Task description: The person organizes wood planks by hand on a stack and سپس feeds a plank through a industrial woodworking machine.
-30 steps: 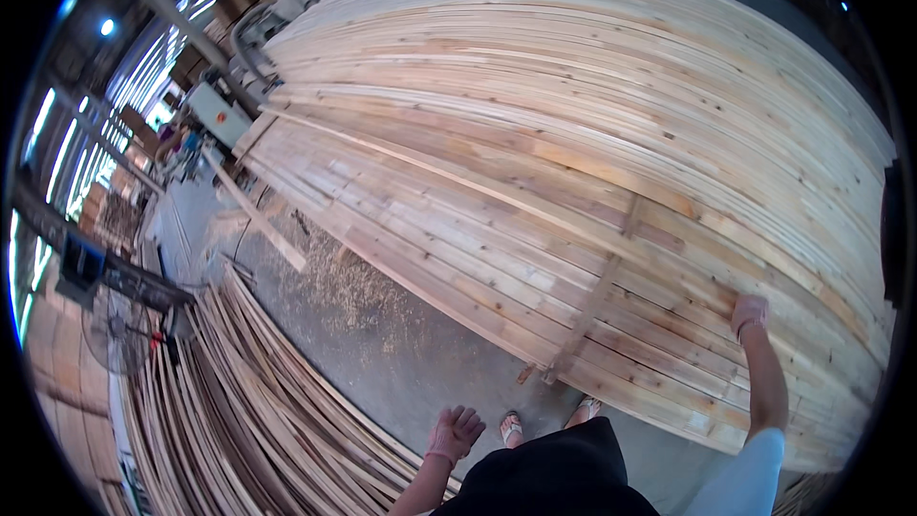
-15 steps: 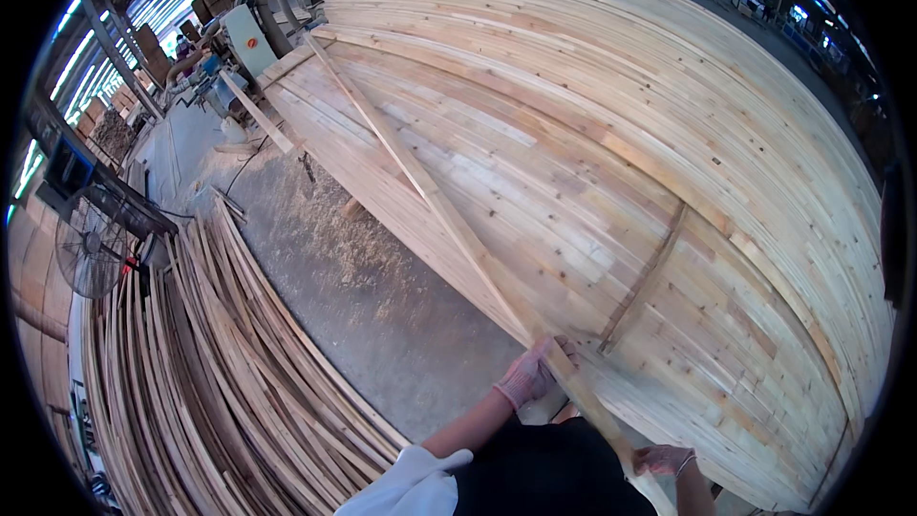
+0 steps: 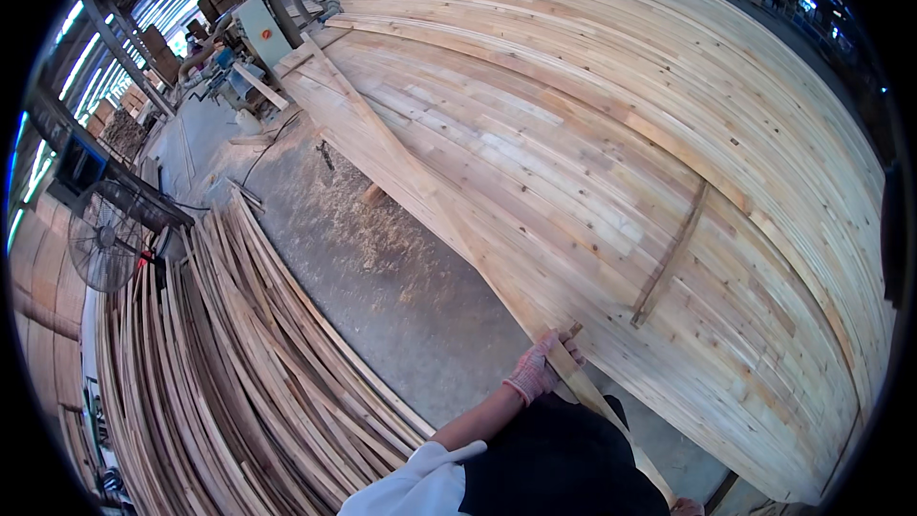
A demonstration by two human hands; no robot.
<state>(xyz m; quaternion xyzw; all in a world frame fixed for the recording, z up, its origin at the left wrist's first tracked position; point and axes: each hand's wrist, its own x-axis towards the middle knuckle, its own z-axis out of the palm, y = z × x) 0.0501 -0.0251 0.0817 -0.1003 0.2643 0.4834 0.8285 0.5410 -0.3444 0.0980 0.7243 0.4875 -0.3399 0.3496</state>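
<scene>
A long pale wooden board [image 3: 441,193] runs diagonally from the far left of the big wood panels down to my body. My left hand [image 3: 535,371], in a pinkish knit glove, is closed around it near the panels' near edge. A small brown wooden end [image 3: 574,329] shows by those fingertips. At the lower rim only a sliver of my right hand [image 3: 686,507] appears, close to the board's near end; its fingers are mostly cut off. Under the board's far part lie wide panels of joined strips [image 3: 516,158].
A thin brown stick [image 3: 671,253] lies across the panels. Many long strips [image 3: 229,354] are heaped on the left, beside a standing fan [image 3: 100,239]. Sawdust [image 3: 358,239] covers part of the floor. A machine with a pale control box [image 3: 263,31] stands at the far left.
The board has turned from its narrow edge to show more of its broad face. My right hand has slid down to the lower rim; the view has shifted slightly.
</scene>
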